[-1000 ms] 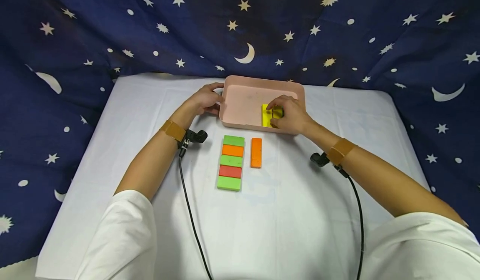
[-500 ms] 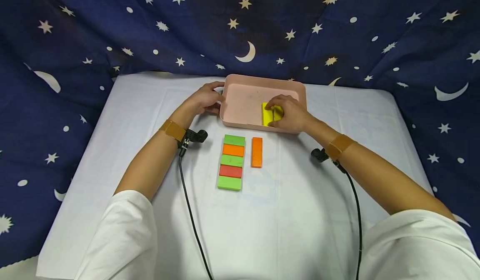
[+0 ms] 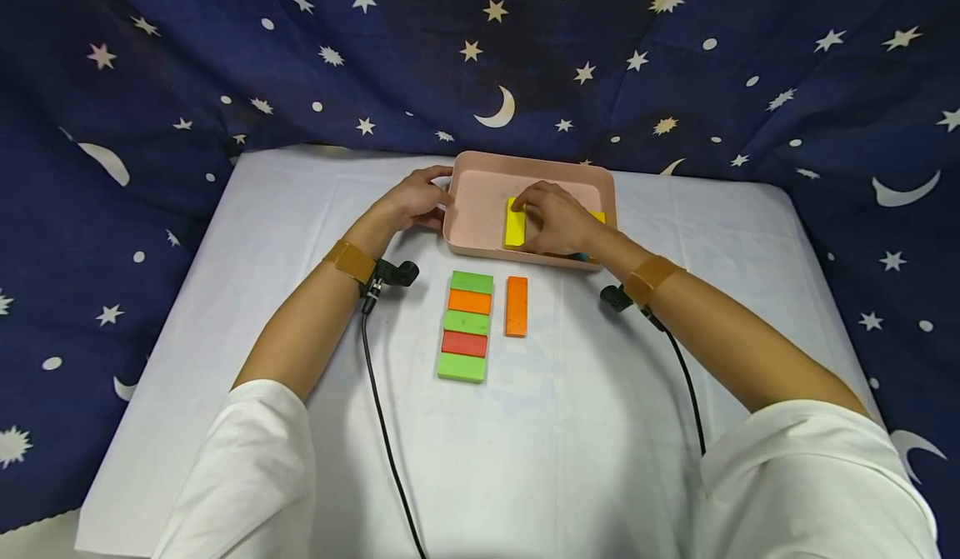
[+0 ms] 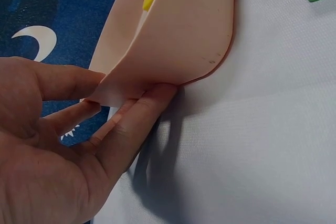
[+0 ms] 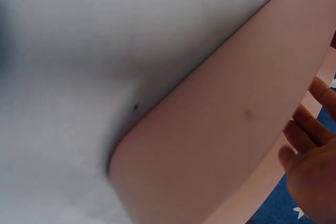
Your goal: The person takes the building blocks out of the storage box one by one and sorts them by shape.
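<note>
My right hand [image 3: 558, 219] reaches into the pink tray [image 3: 483, 172] and pinches a yellow block [image 3: 515, 224] by its ends, thumb near, fingers far. A second yellow piece [image 3: 597, 216] shows partly behind that hand, with a bit of blue [image 3: 582, 257] below it. Against the tray's left end rests my left hand [image 3: 416, 198], fingers spread. In the left wrist view, fingertips touch the tray's rim and one long finger [image 4: 139, 121] lies along its outer wall. The right wrist view shows mainly the tray's outer side [image 5: 220, 124], with part of my right hand [image 5: 310, 166] beyond it.
A column of several green, orange and red blocks [image 3: 467, 322] lies on the white-covered table [image 3: 600, 426] in front of the tray. Beside it is a separate orange block [image 3: 517, 306]. Behind the table hangs a dark blue star-and-moon curtain [image 3: 420, 51]. A black cable trails from each wrist.
My right hand has shifted left inside the tray with the yellow block. Yellow and blue pieces now show to the right of it. My left hand stays at the tray's end.
</note>
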{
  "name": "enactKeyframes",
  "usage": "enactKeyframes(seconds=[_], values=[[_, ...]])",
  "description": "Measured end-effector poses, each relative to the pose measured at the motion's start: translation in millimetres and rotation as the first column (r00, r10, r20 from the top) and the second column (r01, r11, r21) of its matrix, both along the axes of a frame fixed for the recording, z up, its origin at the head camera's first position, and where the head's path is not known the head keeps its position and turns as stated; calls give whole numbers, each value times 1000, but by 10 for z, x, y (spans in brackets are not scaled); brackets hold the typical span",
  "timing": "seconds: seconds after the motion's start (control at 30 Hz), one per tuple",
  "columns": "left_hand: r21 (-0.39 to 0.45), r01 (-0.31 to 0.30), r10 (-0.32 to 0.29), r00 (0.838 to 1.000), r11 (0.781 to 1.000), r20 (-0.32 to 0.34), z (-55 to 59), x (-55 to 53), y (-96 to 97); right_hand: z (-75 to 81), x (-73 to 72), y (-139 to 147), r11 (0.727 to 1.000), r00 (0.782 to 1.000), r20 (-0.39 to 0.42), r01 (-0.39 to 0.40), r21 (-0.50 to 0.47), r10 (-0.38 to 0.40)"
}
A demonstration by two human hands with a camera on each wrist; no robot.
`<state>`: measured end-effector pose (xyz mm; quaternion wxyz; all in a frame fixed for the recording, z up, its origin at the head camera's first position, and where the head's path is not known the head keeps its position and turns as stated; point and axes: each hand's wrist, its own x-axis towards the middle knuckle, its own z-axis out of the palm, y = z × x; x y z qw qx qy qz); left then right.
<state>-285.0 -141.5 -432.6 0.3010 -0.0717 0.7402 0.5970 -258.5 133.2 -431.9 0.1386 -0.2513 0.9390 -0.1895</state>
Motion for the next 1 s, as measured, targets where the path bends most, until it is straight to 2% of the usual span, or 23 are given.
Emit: enactKeyframes(seconds=[0.27, 0.6, 0.8, 1.0], values=[[-1, -2, 2, 1000, 1000, -2, 2, 2, 3, -30, -29, -107, 999, 1000, -14, -22, -45, 22], [-15, 0, 0, 1000, 1000, 7, 13, 22, 33, -23, -51, -102, 994, 999, 13, 50, -99, -49], [-20, 3, -3, 1000, 1000, 0, 16, 24, 38, 125, 8, -83, 993, 994, 30, 110, -50, -108], [-16, 4, -5, 1000, 1000, -6, 38, 40, 31, 386, 202, -15, 986, 990, 20, 144, -81, -142]])
